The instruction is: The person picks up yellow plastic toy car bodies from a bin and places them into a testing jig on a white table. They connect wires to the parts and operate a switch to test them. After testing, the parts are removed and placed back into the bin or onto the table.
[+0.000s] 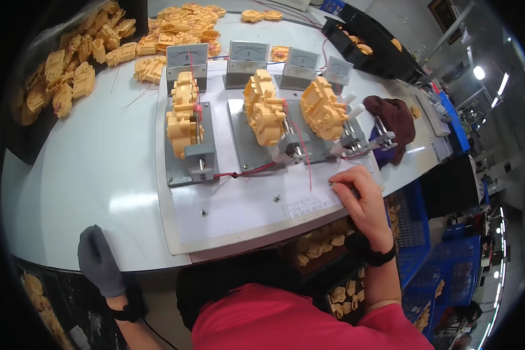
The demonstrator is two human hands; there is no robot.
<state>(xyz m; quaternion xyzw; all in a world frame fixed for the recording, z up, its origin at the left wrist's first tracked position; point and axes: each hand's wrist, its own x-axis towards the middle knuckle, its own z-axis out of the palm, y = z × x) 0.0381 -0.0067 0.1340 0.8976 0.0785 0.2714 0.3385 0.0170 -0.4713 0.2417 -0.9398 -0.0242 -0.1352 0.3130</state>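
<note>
My right hand (pixel 361 195), bare, rests low over the white board (pixel 239 210) with thumb and forefinger pinched on a small dark metal piece (pixel 331 184), too small to name. In a grey glove, my left hand (pixel 101 259) lies at the table's front edge, fingers drawn together, nothing seen in it. Ahead stand three grey fixtures, each bearing a yellow plastic housing: the left housing (pixel 184 119), the middle housing (pixel 263 111) and the right housing (pixel 322 108). The right fixture's clamp (pixel 353 143) is nearest my right hand. Thin red wires hang from the housings.
Several analog meters (pixel 248 55) line the board's back. Yellow housings heap behind them (pixel 184 26) and fill a black bin (pixel 14 131) at left. Another black bin (pixel 370 55) stands far right. A dark cloth (pixel 399 131) lies beside the board; blue crates (pixel 411 227) stand below right.
</note>
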